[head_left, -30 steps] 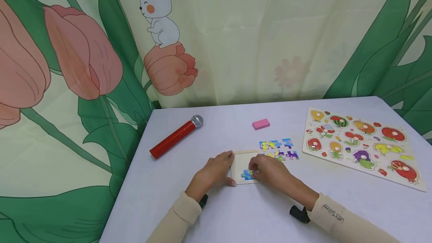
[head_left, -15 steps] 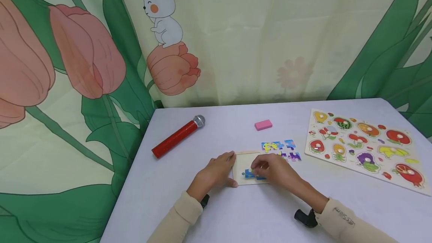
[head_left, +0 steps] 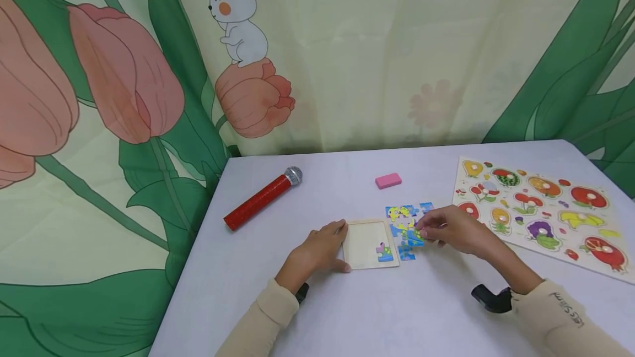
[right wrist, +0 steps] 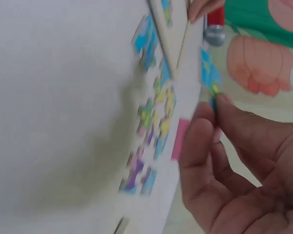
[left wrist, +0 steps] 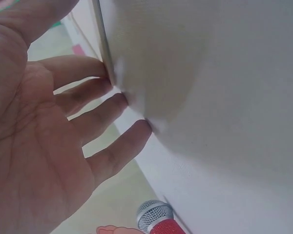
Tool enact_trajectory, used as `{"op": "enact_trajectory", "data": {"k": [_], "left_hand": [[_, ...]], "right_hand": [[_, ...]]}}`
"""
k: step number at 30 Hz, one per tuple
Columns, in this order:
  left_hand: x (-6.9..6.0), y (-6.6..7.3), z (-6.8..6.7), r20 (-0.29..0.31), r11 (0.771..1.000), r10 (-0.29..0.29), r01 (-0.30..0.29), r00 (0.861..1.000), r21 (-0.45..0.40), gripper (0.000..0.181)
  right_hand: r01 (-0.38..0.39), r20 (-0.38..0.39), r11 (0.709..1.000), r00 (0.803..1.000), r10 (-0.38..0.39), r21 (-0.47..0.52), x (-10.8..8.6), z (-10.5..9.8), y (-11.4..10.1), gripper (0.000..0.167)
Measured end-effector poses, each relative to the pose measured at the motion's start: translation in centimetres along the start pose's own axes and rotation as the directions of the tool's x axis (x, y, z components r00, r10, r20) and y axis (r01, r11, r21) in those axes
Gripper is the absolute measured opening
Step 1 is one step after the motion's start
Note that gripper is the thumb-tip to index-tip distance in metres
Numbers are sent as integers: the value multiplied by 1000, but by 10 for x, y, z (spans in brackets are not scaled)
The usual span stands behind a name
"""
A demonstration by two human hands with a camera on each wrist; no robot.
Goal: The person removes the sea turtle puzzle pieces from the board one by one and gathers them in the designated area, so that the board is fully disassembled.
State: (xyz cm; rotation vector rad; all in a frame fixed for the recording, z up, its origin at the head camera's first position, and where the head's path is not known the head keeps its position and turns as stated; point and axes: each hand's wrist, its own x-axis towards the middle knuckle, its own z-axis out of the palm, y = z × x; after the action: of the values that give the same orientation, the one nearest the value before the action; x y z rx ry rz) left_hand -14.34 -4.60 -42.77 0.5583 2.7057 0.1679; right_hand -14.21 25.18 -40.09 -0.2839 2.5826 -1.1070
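A shallow wooden puzzle tray (head_left: pixel 364 244) lies on the table, with one blue and pink puzzle piece (head_left: pixel 385 253) in its lower right corner. My left hand (head_left: pixel 319 249) rests against the tray's left side; the left wrist view shows its fingers (left wrist: pixel 122 151) extended and spread, touching the edge. To the right of the tray, my right hand (head_left: pixel 453 228) pinches a blue jigsaw piece (right wrist: pixel 210 70) between thumb and fingertips, above the loose jigsaw pieces (head_left: pixel 401 214). In the right wrist view the held piece stands tilted, clear of the table. My hand covers part of the loose pieces.
A red microphone (head_left: pixel 263 198) with a silver head lies at the left. Behind the loose pieces sits a pink block (head_left: pixel 388 180). At the right lies a large fruit puzzle board (head_left: pixel 541 219), partly behind my right hand. A printed curtain (head_left: pixel 357 59) hangs behind the table.
My right hand has moved right, from over the tray to over the loose pieces, carrying a blue jigsaw piece out. One piece stays in the tray. The left hand keeps its place.
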Motion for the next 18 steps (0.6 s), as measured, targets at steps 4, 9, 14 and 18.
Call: {"op": "enact_trajectory", "data": {"k": [4, 9, 14, 18], "left_hand": [[0, -1, -1, -1, 1000, 2, -2, 1000, -17, 94], [-1, -1, -3, 0, 1000, 1, -1, 1000, -29, 94], [-1, 0, -2, 4, 999, -6, 6, 1000, -31, 94], [-2, 1, -2, 10, 1000, -12, 13, 1000, -29, 95]], "right_hand": [[-66, 49, 998, 997, 67, -18, -2, -9, 11, 11], [-116, 72, 993, 990, 118, -25, 0, -6, 17, 10], [-158, 68, 984, 984, 164, -82, 3, 3, 20, 6], [-163, 36, 979, 985, 168, -120, 3, 8, 19, 3]]}}
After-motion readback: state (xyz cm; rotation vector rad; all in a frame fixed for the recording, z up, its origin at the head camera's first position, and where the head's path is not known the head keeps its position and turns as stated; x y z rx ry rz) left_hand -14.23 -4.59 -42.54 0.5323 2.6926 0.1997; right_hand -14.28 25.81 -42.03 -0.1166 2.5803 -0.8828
